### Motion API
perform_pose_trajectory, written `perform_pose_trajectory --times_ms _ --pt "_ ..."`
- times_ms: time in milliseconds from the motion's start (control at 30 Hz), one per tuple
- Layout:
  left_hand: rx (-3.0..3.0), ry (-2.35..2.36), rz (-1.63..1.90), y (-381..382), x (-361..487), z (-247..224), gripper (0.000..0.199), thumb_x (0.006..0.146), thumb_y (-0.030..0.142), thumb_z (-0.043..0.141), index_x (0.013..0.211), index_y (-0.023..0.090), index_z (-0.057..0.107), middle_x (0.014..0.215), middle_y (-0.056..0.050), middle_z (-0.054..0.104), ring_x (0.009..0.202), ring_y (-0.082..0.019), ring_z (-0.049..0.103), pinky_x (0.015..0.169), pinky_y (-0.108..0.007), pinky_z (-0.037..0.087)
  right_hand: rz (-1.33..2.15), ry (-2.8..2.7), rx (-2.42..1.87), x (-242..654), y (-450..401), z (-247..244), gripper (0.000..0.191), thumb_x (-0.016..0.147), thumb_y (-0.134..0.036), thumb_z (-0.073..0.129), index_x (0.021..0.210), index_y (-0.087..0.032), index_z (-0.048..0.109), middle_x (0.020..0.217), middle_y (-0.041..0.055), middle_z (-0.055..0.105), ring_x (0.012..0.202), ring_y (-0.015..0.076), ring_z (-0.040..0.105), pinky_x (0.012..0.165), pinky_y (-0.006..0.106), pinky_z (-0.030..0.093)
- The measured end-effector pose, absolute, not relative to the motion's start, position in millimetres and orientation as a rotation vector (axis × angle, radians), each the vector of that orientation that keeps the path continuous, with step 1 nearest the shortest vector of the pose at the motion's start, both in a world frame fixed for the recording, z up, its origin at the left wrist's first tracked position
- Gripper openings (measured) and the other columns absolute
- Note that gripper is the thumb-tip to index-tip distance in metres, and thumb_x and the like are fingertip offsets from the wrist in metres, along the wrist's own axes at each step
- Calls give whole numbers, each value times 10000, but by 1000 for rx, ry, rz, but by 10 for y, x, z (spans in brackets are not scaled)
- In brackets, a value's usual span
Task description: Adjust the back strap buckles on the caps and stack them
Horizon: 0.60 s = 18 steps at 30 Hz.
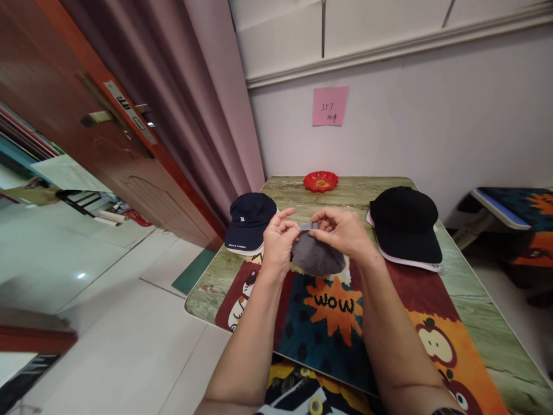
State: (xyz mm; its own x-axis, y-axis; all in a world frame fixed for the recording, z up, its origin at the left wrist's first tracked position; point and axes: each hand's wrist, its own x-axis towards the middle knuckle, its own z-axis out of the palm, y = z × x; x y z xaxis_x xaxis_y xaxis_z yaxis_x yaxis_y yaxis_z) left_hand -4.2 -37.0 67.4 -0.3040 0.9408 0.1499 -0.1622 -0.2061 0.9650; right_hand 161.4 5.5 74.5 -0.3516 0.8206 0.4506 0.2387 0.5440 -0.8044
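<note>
A grey cap (318, 257) rests on the patterned mat in front of me, its back strap (307, 226) raised between my two hands. My left hand (280, 236) pinches the strap's left end between thumb and forefinger, the other fingers spread. At the right end, my right hand (339, 230) grips the strap with thumb and fingertips. Left of my hands sits a navy cap (251, 216) with small white lettering, on top of a paler one. To the right lies a black cap (406, 222), also stacked over a light-coloured cap (410, 262).
A red scalloped dish (320, 181) stands at the table's back edge by the wall. The colourful mat (298, 328) covers the table's near part. On the left are a wooden door (129, 173) and a curtain (207, 86). Another table (505, 207) stands at far right.
</note>
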Motion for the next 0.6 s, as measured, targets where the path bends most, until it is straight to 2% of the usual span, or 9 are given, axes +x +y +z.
perform_pose_trajectory --times_ms 200,400,500,600 --pt "1034 1214 1699 -366 -88 685 426 654 195 710 1072 161 635 662 61 600 570 -72 509 606 -198 406 827 -1873 -885 1621 65 739 194 751 -322 770 887 -197 712 627 -20 634 550 122 558 562 247 449" --pt "1046 1269 1665 -382 -77 663 367 679 216 704 1034 159 632 669 61 586 497 -53 463 486 -181 346 682 -1933 -939 1627 74 730 181 755 -303 783 906 -218 732 628 -24 636 569 137 565 601 266 425" --pt "1076 1269 1573 -380 -74 636 331 746 315 712 1030 159 645 603 62 556 442 -53 442 429 -175 310 601 -1956 -946 1634 71 744 166 754 -280 778 906 -227 737 704 -6 683 643 157 601 649 277 429" --pt "1099 1295 1456 -375 -57 606 381 780 477 728 974 157 655 505 68 518 377 -55 411 392 -170 292 569 -1984 -896 1619 67 760 144 751 -226 759 892 -233 733 827 11 729 757 180 642 723 291 449"
